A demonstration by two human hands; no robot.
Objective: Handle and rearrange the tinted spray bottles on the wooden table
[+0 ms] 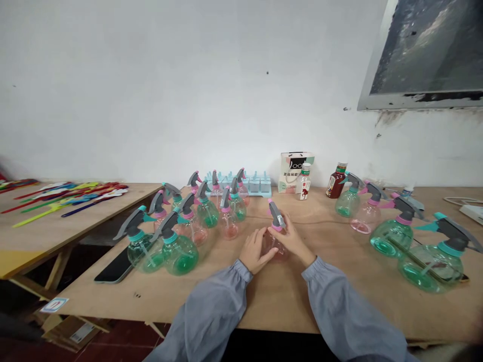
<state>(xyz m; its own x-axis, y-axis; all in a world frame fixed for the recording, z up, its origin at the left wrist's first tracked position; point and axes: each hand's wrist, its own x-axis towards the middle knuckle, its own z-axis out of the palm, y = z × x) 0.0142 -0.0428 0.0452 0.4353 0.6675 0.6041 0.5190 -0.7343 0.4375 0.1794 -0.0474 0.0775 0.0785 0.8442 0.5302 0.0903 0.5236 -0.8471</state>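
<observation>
My left hand [257, 250] and right hand [293, 240] hold the pink spray bottle [276, 217] upright at mid-table [279, 301], fingers [268, 255] wrapped round its body. Green spray bottles [181, 254] cluster at ten o'clock.

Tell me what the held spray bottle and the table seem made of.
Spray bottle: likely pink-tinted plastic, glossy and see-through. Trigger head: opaque grey plastic, matte. Table: probably bare plywood, pale grain, no sheen.
</observation>
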